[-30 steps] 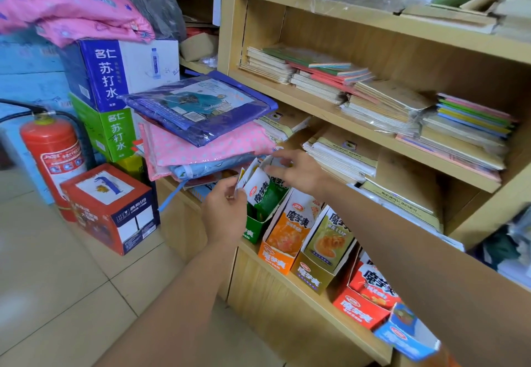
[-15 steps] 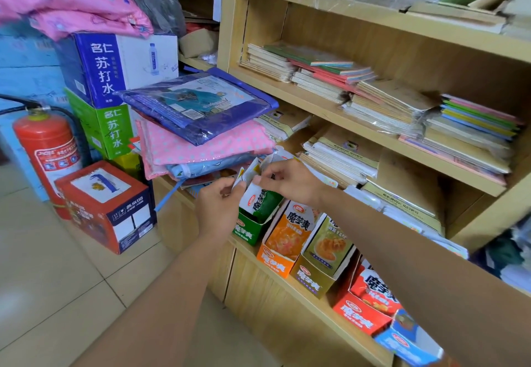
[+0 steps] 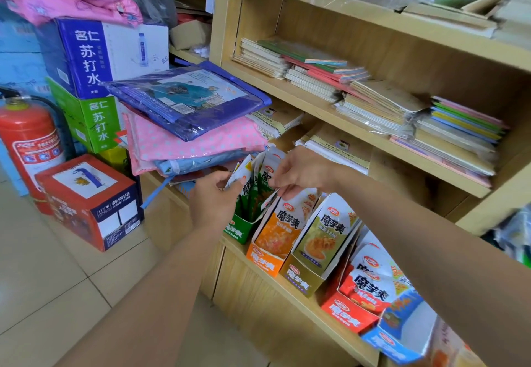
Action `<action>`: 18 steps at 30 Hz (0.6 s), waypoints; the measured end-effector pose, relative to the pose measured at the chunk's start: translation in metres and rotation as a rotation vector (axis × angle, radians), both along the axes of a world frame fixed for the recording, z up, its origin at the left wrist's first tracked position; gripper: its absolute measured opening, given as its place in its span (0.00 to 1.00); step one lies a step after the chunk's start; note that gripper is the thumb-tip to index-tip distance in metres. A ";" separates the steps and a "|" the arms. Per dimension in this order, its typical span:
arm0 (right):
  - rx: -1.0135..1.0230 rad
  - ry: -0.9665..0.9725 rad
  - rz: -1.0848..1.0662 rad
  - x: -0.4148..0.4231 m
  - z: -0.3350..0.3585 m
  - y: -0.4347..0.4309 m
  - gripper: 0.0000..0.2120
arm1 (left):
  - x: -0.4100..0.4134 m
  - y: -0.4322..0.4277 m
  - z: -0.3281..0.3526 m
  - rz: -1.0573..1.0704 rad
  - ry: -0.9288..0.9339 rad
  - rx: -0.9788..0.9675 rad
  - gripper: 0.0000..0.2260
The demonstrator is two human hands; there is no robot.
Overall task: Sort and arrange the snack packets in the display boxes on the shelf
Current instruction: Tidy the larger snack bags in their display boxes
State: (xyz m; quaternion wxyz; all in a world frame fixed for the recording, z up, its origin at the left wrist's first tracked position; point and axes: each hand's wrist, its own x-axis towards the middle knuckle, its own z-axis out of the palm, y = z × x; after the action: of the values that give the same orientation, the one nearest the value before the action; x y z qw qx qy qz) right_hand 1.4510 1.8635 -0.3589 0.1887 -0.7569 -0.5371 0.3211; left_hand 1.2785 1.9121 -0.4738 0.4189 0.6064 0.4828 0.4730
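Green foil snack packets, pinched by left hand and right hand, should be squared upright in the green cardboard box at the shelf's front edge.

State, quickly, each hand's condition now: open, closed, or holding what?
Left hand: gripping the green snack packets.
Right hand: pinching those same packets from above.

display boxes, five: green box, orange box, olive box, red box, blue box. hands, two: left hand, right hand. snack packets in green box: several, exact count unclear. soda-water cartons, two: blue carton, green carton. one red carton. one fire extinguisher.
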 end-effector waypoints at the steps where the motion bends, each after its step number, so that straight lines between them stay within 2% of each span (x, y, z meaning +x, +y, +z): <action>1: 0.011 -0.039 -0.017 0.000 0.003 0.001 0.09 | 0.001 0.000 0.001 0.010 0.013 0.002 0.08; 4: 0.015 -0.294 -0.028 0.001 0.013 0.003 0.16 | 0.002 0.001 0.002 0.031 0.049 0.002 0.06; 7: 0.069 -0.388 -0.018 0.003 0.021 0.006 0.05 | -0.001 0.004 0.002 0.029 0.045 0.036 0.03; 8: 0.113 -0.433 0.004 0.004 0.024 0.008 0.05 | -0.002 0.005 0.003 0.027 0.031 0.046 0.03; 11: 0.293 -0.572 0.051 0.008 0.028 0.016 0.15 | -0.005 0.008 0.005 0.017 -0.008 0.077 0.05; 13: 0.398 -0.629 0.049 0.010 0.027 0.022 0.17 | -0.006 0.010 0.006 0.010 -0.006 0.103 0.07; 16: 0.467 -0.678 0.052 0.010 0.012 0.025 0.10 | -0.008 0.011 0.005 -0.032 0.016 0.111 0.08; 18: 0.437 -0.689 0.072 0.012 -0.002 0.026 0.08 | -0.009 0.010 0.005 -0.070 0.027 0.100 0.07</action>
State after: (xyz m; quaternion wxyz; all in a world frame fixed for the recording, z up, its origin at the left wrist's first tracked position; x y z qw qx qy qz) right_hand 1.4634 1.8895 -0.3611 0.1429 -0.7430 -0.6505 -0.0665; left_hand 1.2692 1.9220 -0.4685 0.3978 0.6494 0.4425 0.4735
